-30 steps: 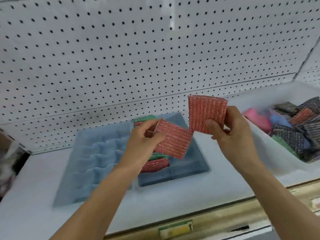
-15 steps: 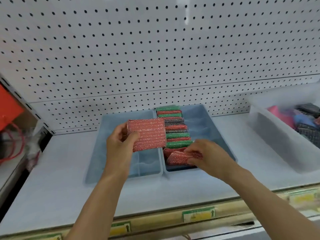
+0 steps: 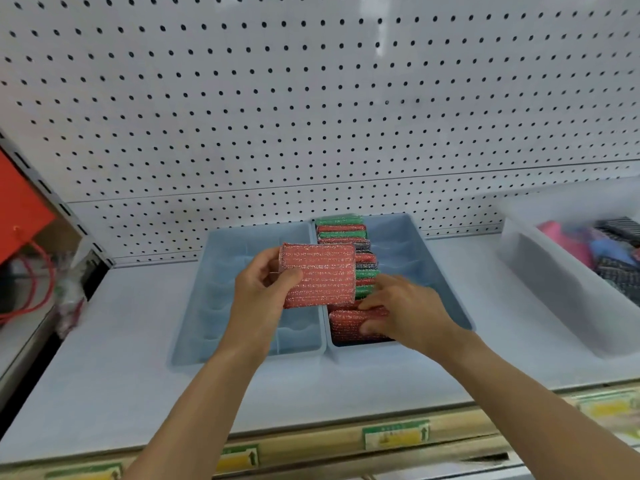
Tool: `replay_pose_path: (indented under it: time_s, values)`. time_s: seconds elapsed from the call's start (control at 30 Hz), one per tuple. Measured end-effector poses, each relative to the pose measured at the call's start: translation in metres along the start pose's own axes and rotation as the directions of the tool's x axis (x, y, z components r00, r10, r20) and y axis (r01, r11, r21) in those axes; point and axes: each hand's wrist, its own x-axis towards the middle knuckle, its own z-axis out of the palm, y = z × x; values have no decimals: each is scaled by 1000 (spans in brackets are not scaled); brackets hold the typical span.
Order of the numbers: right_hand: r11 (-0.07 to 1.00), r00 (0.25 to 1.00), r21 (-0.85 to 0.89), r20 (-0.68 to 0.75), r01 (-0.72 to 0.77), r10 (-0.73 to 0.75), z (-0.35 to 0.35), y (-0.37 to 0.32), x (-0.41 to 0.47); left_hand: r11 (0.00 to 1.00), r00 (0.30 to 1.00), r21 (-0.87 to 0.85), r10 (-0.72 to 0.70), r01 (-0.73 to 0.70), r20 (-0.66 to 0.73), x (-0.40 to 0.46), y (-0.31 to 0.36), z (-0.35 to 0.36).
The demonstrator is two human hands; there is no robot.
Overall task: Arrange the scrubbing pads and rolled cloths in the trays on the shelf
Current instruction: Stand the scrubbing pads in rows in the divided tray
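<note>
Two blue trays stand side by side on the white shelf. The left tray [image 3: 221, 271] has bare ribbed slots. The right tray [image 3: 429, 268] holds a row of red, green and dark scrubbing pads [image 3: 341, 227] standing on edge. My left hand [image 3: 258, 292] grips a red glittery scrubbing pad [image 3: 320, 275] above the trays, thumb across its face. My right hand [image 3: 405, 311] pinches another red pad [image 3: 349, 323] at the front end of the row, inside the right tray.
A translucent white bin [image 3: 540, 271] at the right holds loose dark pads and pink and blue rolled cloths [image 3: 568, 239]. White pegboard [image 3: 311, 98] backs the shelf. Yellow price labels [image 3: 394, 434] line the shelf's front edge. An orange object and red cord [image 3: 24, 216] sit at the left.
My right hand brought its red pad down from mid-air into the front of the right tray's row. My left hand kept its pad raised. The view shifted left.
</note>
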Motion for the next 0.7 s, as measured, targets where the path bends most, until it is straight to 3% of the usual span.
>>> replay_pose_path:
  time_s: [0.07,0.13,0.2,0.3,0.47,0.57,0.7]
  values:
    - [957,985,271,-110,-102,136,-13,5,-6,1000,1000,-7,3,-3,12,-2,-1,2]
    - [819,944,566,-213,-91,252,-30,7,-9,1000,998,2,19,-19,59,-4,-1,6]
    - [708,962,706,-168,-35,215,-46,4,-11,999,990,34,25,-30,142,-5,-2,13]
    - [781,988,624,-106,-19,109,-53,-4,-12,995,947,88,10,-40,322,-1,1,20]
    - [822,992,563,-26,-86,122,-40,4,-27,954,849,278,-56,-109,525,21,8,12]
    - [864,992,488,20,-120,126,-29,11,-32,836,789,477,-91,-271,607,27,4,13]
    - [943,998,333,-60,-16,38,-4,11,-29,735,755,536,-50,-415,654,26,-11,15]
